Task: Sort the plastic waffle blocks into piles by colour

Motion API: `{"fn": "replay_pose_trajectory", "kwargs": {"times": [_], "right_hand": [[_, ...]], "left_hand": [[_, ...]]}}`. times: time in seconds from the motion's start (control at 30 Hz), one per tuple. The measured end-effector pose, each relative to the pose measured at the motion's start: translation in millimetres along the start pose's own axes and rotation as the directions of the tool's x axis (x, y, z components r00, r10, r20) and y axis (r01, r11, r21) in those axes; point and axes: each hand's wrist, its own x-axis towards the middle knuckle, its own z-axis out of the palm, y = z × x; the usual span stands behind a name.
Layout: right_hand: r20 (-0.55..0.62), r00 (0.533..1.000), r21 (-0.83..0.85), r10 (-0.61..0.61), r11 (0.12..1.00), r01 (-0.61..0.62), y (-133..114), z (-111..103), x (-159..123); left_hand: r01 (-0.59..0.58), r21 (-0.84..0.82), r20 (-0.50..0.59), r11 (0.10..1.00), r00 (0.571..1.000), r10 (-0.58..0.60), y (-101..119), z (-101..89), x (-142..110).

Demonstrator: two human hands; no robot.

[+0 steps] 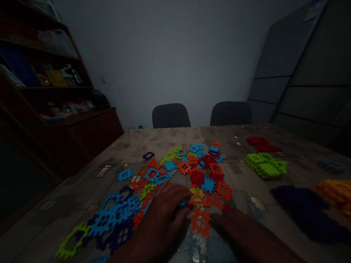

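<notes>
Tile [200, 222] first: orange, square, notched, pierced like a window. Saw it at the lower centre of the frame, between two bare hands, with a clear shiny patch [199, 245] below, too dim to name. Found the left hand [166, 210] just left of it, fingers curved, thumb reaching towards the tile's edge, near a blue piece [183, 202]. Could not tell a grip on the blue from mere nearness. Saw the right hand [238, 224] at the lower right of centre, fingers stretched out, tips beside the tile's right edge. Could not tell contact or grasp there, with the undersides hidden.

Spotted a toothed jumble [208, 184] beyond, mid-frame, and light blue pieces [115, 215] at lower left, near the left forearm. Judged snagging the likeliest trouble, through teeth crowded closely enough to drag neighbours along. Feared also a forearm sweep through the lower-left pieces or the dark blue pile [304, 208] at lower right, from reaching wide and low. Suspected possible mix-ups of dark shades, owing to poor light.

Noted farther out a lime pile [265, 166] and red pile [260, 143] at right, chairs [171, 115] beyond the table [170, 137], and a cabinet [90, 135] at left.
</notes>
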Motion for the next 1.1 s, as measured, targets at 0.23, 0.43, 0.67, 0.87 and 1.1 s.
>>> {"fn": "replay_pose_trajectory", "kwargs": {"times": [0.23,0.43,0.67,0.87,1.1], "right_hand": [[-0.124,0.978,-0.345,-0.165,0.932,0.113,12.3,70.5,0.5],[-0.129,0.971,-0.298,-0.199,0.942,0.154,-2.5,19.3,1.5],[-0.123,0.982,-0.397,-0.145,0.914,0.085,-31.8,21.2,-6.0],[-0.128,0.982,-0.323,-0.138,0.942,0.090,-32.9,26.1,-3.1],[-0.115,0.966,-0.253,-0.230,0.947,0.195,-8.5,33.4,-4.0]], "left_hand": [[0.041,-0.025,0.121,0.999,0.992,-0.037,-1.8,4.8,-13.9],[0.048,-0.064,0.226,0.997,0.974,-0.032,-0.8,-3.3,-12.9],[0.074,-0.051,0.308,0.996,0.950,-0.055,3.9,-11.0,-25.4],[0.148,0.097,0.429,0.984,0.886,-0.175,8.6,-2.8,-33.5],[0.017,0.211,0.418,0.977,0.902,-0.107,-0.4,30.9,-41.3]]}}
